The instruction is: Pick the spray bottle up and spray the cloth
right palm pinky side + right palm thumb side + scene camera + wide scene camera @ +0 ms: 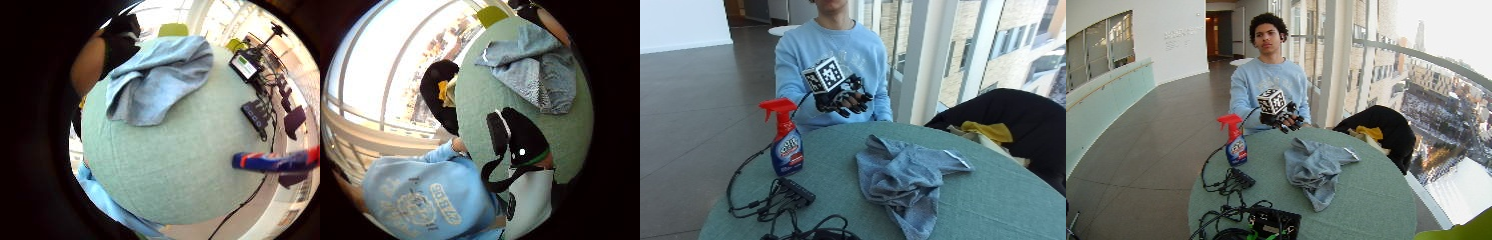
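Spray bottle [786, 145] stands upright on table [986, 200], beside cloth [906, 180]; rigid, probably light; grasp at neck under red trigger; gloved right hand [843, 101] hovers above, grip relaxed, empty.

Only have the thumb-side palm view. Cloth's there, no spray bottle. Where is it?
Observer: The spray bottle stands upright on the table near its edge, to the person's right of the cloth and apart from it.
Operator: Gripped yet?
Observer: No. The gloved right hand hovers above the table's far edge, fingers loosely curled, holding nothing.
Operator: Clutter nearby?
Observer: Black cables and a small black box lie on the table just beside the bottle's base.
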A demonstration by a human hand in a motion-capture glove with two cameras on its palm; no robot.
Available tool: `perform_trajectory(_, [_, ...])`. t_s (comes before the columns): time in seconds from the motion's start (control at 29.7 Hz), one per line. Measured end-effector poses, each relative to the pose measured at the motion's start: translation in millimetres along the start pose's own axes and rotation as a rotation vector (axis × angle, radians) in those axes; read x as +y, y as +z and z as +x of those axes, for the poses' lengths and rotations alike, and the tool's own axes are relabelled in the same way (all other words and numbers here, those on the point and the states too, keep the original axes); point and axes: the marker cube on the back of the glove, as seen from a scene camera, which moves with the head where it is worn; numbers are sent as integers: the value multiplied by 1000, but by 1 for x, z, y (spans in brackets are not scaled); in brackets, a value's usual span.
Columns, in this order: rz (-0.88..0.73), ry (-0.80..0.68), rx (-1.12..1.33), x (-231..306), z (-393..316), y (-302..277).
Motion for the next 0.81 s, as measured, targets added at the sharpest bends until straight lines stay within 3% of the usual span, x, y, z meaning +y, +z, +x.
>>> perform_trajectory(0.17, [165,102,-46,35,11,-35])
perform_trajectory(0.47, [290,283,-62,87,51,-64])
perform_trajectory(0.81, [601,450,-265,124,110,-92])
